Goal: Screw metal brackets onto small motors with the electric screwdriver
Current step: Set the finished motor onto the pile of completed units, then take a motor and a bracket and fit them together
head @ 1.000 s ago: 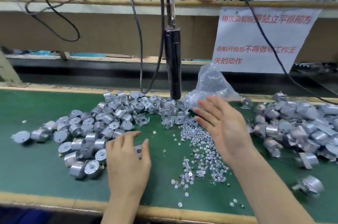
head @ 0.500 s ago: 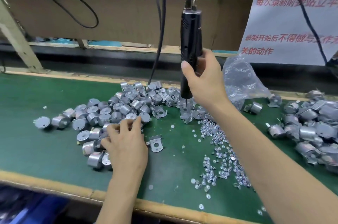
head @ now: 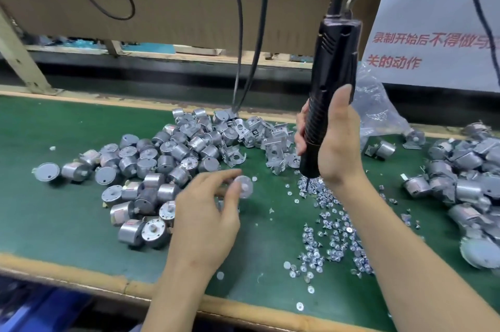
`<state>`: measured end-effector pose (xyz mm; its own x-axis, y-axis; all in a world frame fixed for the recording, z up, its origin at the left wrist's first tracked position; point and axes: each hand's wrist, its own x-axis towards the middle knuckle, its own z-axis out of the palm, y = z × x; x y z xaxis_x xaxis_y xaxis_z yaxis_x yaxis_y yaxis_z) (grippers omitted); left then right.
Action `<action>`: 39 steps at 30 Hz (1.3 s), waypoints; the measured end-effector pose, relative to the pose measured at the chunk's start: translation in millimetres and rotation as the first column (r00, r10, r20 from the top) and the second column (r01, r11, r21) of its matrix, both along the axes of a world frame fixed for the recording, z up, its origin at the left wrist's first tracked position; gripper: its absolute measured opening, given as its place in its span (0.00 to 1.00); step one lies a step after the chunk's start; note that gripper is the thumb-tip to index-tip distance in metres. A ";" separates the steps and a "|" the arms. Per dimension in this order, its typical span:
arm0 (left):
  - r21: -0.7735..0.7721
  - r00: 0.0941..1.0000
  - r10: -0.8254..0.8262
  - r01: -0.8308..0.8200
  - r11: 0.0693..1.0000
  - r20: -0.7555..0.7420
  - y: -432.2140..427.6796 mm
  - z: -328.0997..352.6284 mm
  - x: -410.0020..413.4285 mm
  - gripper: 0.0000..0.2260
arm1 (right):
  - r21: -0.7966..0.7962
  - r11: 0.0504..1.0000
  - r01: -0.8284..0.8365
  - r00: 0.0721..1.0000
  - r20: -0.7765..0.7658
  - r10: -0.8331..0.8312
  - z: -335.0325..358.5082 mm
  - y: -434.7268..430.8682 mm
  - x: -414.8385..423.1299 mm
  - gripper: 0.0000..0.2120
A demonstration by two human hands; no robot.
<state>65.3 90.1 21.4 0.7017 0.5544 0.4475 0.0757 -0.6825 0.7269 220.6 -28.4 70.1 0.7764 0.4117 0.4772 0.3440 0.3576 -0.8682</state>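
Electric screwdriver (head: 334, 61): black, ribbed lower grip, near upright, tip just over loose screws (head: 332, 226). Right hand (head: 338, 142) wraps the grip. Left hand (head: 203, 218) pinches a round silver motor (head: 243, 186) above the green mat (head: 54, 209).

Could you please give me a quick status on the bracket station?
Right hand grips electric screwdriver, bit at the screw pile. Left hand pinches a small motor, blurred. Brackets heaped behind; nothing blocking.

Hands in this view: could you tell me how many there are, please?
2. The left hand pinches a small motor over the green mat; the right hand grips the electric screwdriver above the screws.
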 end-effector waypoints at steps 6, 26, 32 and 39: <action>-0.058 0.972 -0.165 0.157 0.986 -0.170 -25.8 -10.0 1.3 0.07 | 0.040 0.997 -0.069 0.987 -0.143 0.074 -7.2 -4.7 7.8 0.35; 0.077 0.944 -0.151 0.181 0.981 -0.292 -19.8 -25.5 -6.8 0.14 | 0.006 0.996 -0.087 0.980 -0.179 0.087 -15.2 -0.6 10.1 0.34; 0.088 0.949 -0.133 0.164 0.982 -0.284 -18.7 -27.6 -7.2 0.15 | -0.007 0.995 -0.101 0.982 -0.162 0.099 -15.4 0.4 8.3 0.40; 0.156 0.935 -0.171 0.227 0.961 -0.310 -18.0 -28.8 -9.8 0.19 | -0.032 0.990 -0.137 0.975 -0.180 0.129 -14.1 -2.1 8.5 0.43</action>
